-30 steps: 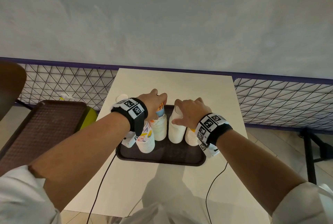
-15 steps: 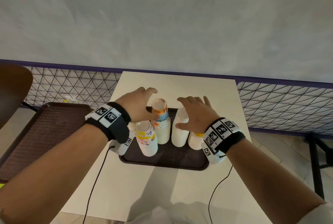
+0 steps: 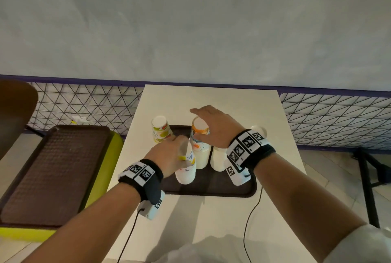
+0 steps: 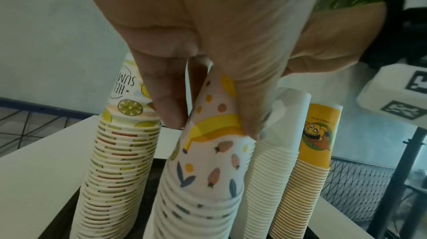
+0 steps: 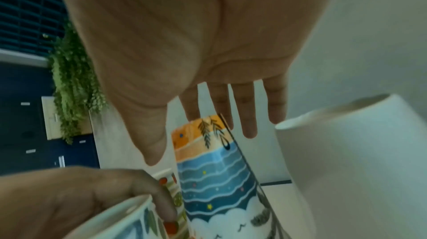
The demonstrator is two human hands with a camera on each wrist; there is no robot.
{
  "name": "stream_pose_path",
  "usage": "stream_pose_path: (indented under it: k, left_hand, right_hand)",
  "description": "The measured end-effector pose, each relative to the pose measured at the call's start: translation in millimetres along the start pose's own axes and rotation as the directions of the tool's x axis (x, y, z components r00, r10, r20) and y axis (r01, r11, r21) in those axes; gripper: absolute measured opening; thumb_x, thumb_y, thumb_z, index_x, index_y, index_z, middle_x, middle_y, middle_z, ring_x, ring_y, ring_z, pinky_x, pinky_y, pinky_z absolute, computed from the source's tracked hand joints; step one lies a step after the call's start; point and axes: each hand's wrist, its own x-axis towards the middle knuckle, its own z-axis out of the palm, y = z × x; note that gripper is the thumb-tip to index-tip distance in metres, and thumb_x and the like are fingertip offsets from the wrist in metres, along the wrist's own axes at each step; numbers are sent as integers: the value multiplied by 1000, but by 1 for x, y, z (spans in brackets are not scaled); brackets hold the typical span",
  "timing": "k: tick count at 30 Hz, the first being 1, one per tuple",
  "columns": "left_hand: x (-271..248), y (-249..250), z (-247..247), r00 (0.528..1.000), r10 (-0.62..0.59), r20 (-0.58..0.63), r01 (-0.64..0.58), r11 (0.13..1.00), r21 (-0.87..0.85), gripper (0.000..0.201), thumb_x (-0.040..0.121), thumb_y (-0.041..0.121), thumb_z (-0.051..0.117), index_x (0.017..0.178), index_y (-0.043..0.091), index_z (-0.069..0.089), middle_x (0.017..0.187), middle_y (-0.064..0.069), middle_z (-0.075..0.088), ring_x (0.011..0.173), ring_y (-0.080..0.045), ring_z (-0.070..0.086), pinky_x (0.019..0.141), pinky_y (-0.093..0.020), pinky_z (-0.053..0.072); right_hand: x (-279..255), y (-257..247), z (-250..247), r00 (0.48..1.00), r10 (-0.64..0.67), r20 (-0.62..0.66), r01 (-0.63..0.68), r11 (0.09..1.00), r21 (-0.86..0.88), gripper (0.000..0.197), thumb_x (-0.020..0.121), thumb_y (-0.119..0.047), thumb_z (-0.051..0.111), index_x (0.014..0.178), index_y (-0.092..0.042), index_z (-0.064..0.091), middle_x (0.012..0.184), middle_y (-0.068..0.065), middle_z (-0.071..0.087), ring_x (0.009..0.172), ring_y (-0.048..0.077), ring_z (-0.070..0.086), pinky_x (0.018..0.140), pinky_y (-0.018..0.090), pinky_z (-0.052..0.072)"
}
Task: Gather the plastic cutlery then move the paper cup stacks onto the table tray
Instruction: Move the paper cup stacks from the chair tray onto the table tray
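Left hand (image 4: 208,45): fingers and thumb curled round the top of the fruit-print paper cup stack (image 4: 208,169), pinching its uppermost inverted cup. Grip sits high, probably to steady the tall column while it stands on the dark brown table tray (image 3: 211,188); whether it is lifting cannot be told.

Right hand (image 5: 196,42): fingers straight and spread, holding nothing, hovering over the top of the orange-and-blue wave-print cup stack (image 5: 212,179). Contact with the top cup is unclear in the wrist view. Likely about to close on it or to guard it from tipping.

Layout outward: lemon-print cup stack (image 3: 160,129) at the tray's far left corner; whether its base is inside the rim cannot be told. Plain white cup stack (image 4: 277,151) and yellow cartoon-print cup stack (image 4: 316,142) to the right of the held one. All stacks are upside down and close together, so one nudge could topple a neighbour.

The tray lies on the white rectangular table (image 3: 211,97). A second brown textured tray (image 3: 53,174) rests on a lime-green seat (image 3: 114,152) at left. No plastic cutlery visible.

Judgement: stacks appear gathered on the tray; remaining work looks like tidying.
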Motion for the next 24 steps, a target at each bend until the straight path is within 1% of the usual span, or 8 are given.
stream_pose_path:
  k: [2, 4, 7, 11, 14, 18, 22, 24]
  left_hand:
    - [0, -4, 1, 1000, 29, -11, -29, 999, 14, 66, 84, 44, 72, 139, 25, 40, 131, -1, 54, 113, -25, 60, 88, -37, 50]
    - [0, -5, -2, 999, 51, -12, -50, 997, 60, 65, 88, 39, 70, 143, 21, 39, 136, -2, 53, 117, -25, 58, 88, -35, 48]
    - [-1, -12, -6, 996, 88, -3, -87, 991, 106, 65, 90, 36, 68, 145, 18, 37, 140, -4, 51, 121, -27, 56, 93, -38, 50]
    - [-2, -27, -10, 998, 67, -4, -66, 993, 95, 62, 89, 33, 69, 141, 19, 38, 136, -8, 55, 116, -34, 60, 93, -45, 52]
    - [1, -35, -13, 998, 64, -25, -62, 995, 78, 60, 88, 32, 70, 139, 19, 40, 138, -7, 54, 117, -34, 60, 94, -45, 53]
    - [7, -38, -15, 997, 70, -22, -68, 995, 76, 61, 90, 35, 68, 140, 19, 39, 141, -5, 50, 120, -32, 58, 95, -45, 52]
    - [13, -35, -15, 997, 58, -42, -55, 996, 72, 57, 91, 35, 67, 139, 18, 40, 136, -4, 52, 117, -30, 59, 89, -41, 52]
    - [15, -34, -14, 997, 46, -56, -43, 998, 53, 60, 90, 36, 68, 139, 19, 39, 136, -4, 51, 117, -29, 59, 88, -39, 51]
  right_hand:
    - [8, -4, 6, 998, 24, 50, -22, 999, -31, 75, 92, -47, 69, 158, -35, 34, 142, 1, 51, 127, 26, 56, 104, 44, 48]
    - [13, -6, 10, 996, 53, 75, -49, 997, -52, 71, 93, -44, 69, 156, -36, 37, 131, 1, 55, 120, 28, 59, 100, 40, 49]
    - [16, -8, 14, 994, 84, 66, -81, 996, -45, 66, 94, -40, 68, 153, -36, 40, 126, 2, 55, 117, 27, 59, 94, 35, 45]
    - [15, -9, 14, 993, 98, 59, -95, 994, -52, 62, 94, -40, 68, 151, -36, 43, 120, 1, 56, 113, 26, 60, 87, 31, 43]
    - [12, -10, 11, 991, 112, 70, -108, 993, -53, 62, 95, -39, 68, 152, -35, 43, 123, 2, 57, 114, 26, 59, 88, 31, 45]
    - [8, -13, 11, 989, 123, 83, -118, 991, -61, 63, 96, -39, 67, 153, -36, 41, 126, 2, 57, 117, 27, 59, 95, 37, 51]
    - [5, -15, 12, 990, 124, 66, -121, 992, -45, 61, 96, -39, 67, 152, -36, 41, 126, 1, 56, 118, 27, 58, 98, 39, 50]
    - [3, -15, 13, 991, 117, 62, -114, 992, -44, 63, 96, -40, 67, 153, -36, 40, 129, 1, 55, 120, 26, 57, 99, 38, 49]
